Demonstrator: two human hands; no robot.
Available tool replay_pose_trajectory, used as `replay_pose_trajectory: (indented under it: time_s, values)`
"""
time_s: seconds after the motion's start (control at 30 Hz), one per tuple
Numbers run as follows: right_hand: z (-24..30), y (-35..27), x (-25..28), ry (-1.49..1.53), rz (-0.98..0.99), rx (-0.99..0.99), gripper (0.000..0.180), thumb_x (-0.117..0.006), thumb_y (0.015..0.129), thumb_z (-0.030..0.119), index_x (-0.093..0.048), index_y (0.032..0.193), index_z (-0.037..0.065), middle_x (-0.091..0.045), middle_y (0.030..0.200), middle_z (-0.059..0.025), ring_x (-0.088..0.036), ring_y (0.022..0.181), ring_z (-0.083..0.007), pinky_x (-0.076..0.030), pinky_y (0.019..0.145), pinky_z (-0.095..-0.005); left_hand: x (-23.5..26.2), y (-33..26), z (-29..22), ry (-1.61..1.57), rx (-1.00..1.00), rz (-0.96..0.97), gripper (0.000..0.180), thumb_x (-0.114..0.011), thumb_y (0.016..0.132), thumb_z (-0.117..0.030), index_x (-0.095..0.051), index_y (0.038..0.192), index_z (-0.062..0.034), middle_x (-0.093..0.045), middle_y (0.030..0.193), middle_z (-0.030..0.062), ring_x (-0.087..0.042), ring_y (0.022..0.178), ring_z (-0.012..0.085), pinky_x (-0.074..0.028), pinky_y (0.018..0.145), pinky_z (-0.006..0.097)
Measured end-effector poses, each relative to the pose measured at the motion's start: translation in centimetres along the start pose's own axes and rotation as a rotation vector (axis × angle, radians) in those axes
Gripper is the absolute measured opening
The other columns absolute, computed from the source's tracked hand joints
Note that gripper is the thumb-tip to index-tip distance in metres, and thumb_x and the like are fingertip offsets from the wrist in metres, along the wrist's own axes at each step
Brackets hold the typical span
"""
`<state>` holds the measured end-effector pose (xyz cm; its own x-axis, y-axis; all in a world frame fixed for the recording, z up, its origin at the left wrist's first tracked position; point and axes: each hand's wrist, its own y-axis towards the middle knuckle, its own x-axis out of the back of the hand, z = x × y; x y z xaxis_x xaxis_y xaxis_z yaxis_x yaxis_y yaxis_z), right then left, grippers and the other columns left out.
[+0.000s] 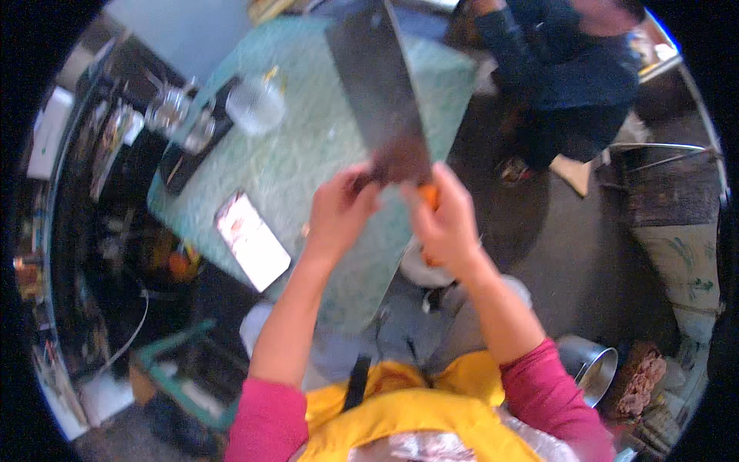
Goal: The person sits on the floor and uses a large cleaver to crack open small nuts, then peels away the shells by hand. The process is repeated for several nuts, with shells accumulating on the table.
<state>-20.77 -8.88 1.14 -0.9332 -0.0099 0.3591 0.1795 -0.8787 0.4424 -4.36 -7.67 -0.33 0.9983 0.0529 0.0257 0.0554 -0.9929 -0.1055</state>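
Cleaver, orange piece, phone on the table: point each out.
Cleaver (pixel 377 85): head view, middle of the flat blade.
Orange piece (pixel 429 195): head view, the visible part beside the right hand's (pixel 446 227) fingers.
Phone (pixel 252 240): head view, centre of its lit screen.

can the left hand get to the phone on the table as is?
Probably not right away: the left hand is closed on the handle of the big cleaver. The phone lies close beside that forearm on the green table, nothing between.
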Motion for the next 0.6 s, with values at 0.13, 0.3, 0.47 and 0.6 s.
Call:
replay_pose_trajectory:
  time_s: [0.13,0.3,0.47,0.6]
  values:
    - [1.5,-0.1,-0.1,0.461,0.014,-0.400,0.013,-0.058,0.093,0.010,-0.055,0.104,0.004,-0.051,0.065,0.0035,-0.044,0.051,-0.0037,-0.037,0.044,-0.0225,0.4,0.0,-0.1,0.053,0.002,-0.074,0.026,-0.061,0.090,-0.005,-0.060,0.116,0.0014,-0.069,0.090,0.0095,-0.068,0.075,0.0125,-0.055,0.066,0.026]
    - [3.6,-0.3,0.7,0.178,0.018,-0.292,0.012,-0.062,0.092,0.007,-0.055,0.101,0.004,-0.053,0.067,-0.0043,-0.044,0.060,-0.0058,-0.040,0.052,-0.0259,-0.2,-0.6,-1.5,0.043,-0.055,-0.060,0.026,-0.061,0.089,-0.002,-0.060,0.115,0.0028,-0.069,0.092,0.0106,-0.068,0.075,0.0129,-0.054,0.068,0.026]
    - [2.6,-1.2,-0.3,0.394,-0.036,-0.388,0.010,-0.061,0.091,0.007,-0.056,0.099,0.004,-0.050,0.068,0.0008,-0.042,0.061,-0.0050,-0.038,0.053,-0.0233,0.7,-0.2,-2.2,-0.006,-0.033,-0.037,0.027,-0.059,0.089,0.001,-0.059,0.116,0.0021,-0.068,0.094,0.0078,-0.067,0.078,0.0133,-0.055,0.070,0.025]
    - [2.2,-1.9,-1.5,0.321,-0.062,-0.300,0.013,-0.062,0.091,0.009,-0.053,0.099,0.005,-0.050,0.068,0.0034,-0.046,0.060,-0.0055,-0.039,0.051,-0.0222,1.4,-0.7,-0.8,0.103,-0.182,-0.137,0.024,-0.062,0.086,-0.003,-0.062,0.110,0.0000,-0.068,0.081,0.0126,-0.068,0.071,0.0194,-0.052,0.065,0.030]
